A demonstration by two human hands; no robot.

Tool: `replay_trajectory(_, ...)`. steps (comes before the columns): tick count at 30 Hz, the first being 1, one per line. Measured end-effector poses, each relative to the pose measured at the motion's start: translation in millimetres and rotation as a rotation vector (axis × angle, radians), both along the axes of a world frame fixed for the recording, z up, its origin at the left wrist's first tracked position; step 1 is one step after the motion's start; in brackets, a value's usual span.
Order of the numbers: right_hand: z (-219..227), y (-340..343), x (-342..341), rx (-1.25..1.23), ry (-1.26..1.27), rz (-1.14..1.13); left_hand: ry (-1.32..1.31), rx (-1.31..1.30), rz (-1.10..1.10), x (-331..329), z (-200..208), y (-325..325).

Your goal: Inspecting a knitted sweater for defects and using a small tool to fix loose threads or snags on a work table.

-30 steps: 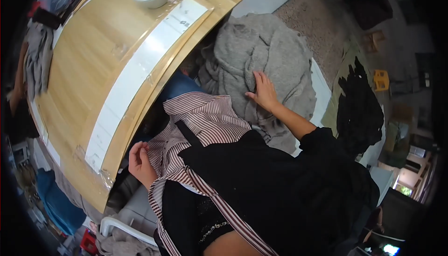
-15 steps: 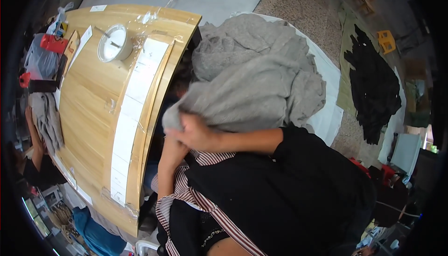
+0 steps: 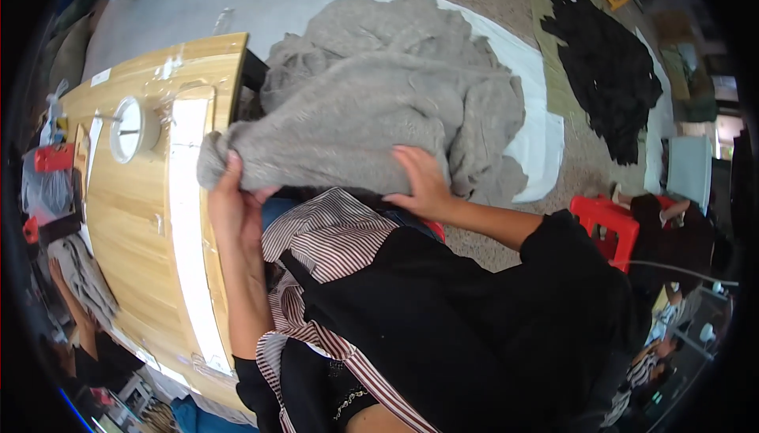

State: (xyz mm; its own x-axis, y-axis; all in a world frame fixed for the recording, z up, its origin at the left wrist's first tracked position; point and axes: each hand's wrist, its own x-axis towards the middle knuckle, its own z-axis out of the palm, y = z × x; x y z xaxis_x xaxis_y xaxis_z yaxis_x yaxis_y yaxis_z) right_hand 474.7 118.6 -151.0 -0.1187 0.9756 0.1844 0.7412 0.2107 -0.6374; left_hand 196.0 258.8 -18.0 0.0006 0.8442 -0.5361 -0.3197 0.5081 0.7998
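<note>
Grasping grey cloth (image 3: 348,117) at 9 o'clock, the left hand (image 3: 231,210) is holding its end, while the right hand (image 3: 427,186) is resting on its near edge, that grip unclear. The cloth is lying heaped toward 12; a white bowl (image 3: 148,131) is standing on a table (image 3: 126,216) at 10, black fabric (image 3: 605,73) is lying at 2.

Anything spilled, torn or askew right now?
I see no tear in the gray fabric. Clear tape on the wooden table, near its far edge, looks wrinkled, not flat; the white tub shows no spill around it.
</note>
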Motion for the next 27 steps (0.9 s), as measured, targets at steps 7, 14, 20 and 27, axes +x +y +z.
replay_trajectory(7, -136, -92, 63, -0.373, -0.403, -0.472, -0.143, 0.034, -0.051, 42, 35, 40)
replay_trajectory(14, -212, -5, 105, -0.182, 0.449, -0.822, -0.107, 0.072, -0.061, 38, 33, 77)
replay_trajectory(20, -48, 26, 163, 0.092, 1.13, -0.774, 0.308, 0.09, -0.179, 25, 17, 45)
replay_trajectory(27, 96, 136, 35, 0.44, 0.87, -0.429, 0.331, 0.401, -0.547, 48, 34, -14)
